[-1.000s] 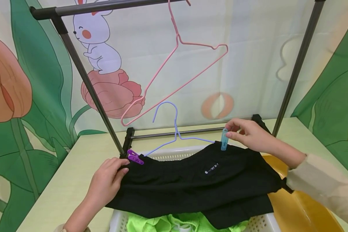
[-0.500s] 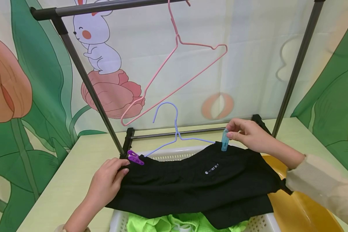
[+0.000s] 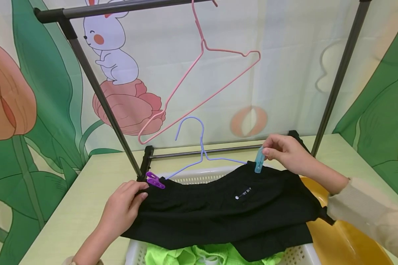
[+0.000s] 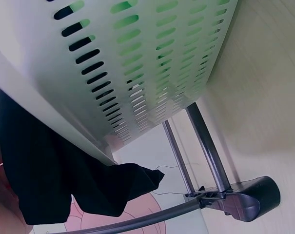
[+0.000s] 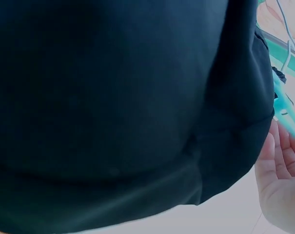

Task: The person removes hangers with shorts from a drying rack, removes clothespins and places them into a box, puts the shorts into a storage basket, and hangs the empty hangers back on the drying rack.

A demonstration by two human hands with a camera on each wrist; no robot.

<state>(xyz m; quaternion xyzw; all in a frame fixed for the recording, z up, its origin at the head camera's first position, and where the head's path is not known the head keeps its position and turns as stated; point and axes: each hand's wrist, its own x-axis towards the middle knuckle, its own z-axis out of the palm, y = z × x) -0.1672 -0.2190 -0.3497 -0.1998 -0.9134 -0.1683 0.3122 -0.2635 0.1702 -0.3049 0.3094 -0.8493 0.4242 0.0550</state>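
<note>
Black elastic-waisted pants [image 3: 215, 213] with small white lettering lie spread over a white basket. Behind their waistband stands a light blue wire hanger [image 3: 202, 147]. A purple clothespin [image 3: 155, 179] grips the waistband's left part, and a light blue clothespin [image 3: 259, 160] sits on its right part. My left hand [image 3: 122, 204] pinches the left end of the waistband, close beside the purple clothespin. With thumb and fingers, my right hand [image 3: 285, 152] pinches the top of the light blue clothespin. Black cloth [image 5: 113, 107] fills most of the right wrist view.
Bright green clothing [image 3: 185, 254] lies in the white basket [image 3: 306, 254] under the pants. A yellow basin [image 3: 348, 239] stands at the right. Behind rises a dark metal rack [image 3: 96, 84], from whose top bar a pink hanger [image 3: 182, 81] hangs tilted.
My right hand and the light blue clothespin have shifted slightly to the right, and the clothespin leans a little more. The blue hanger follows slightly. My left hand stays in place.
</note>
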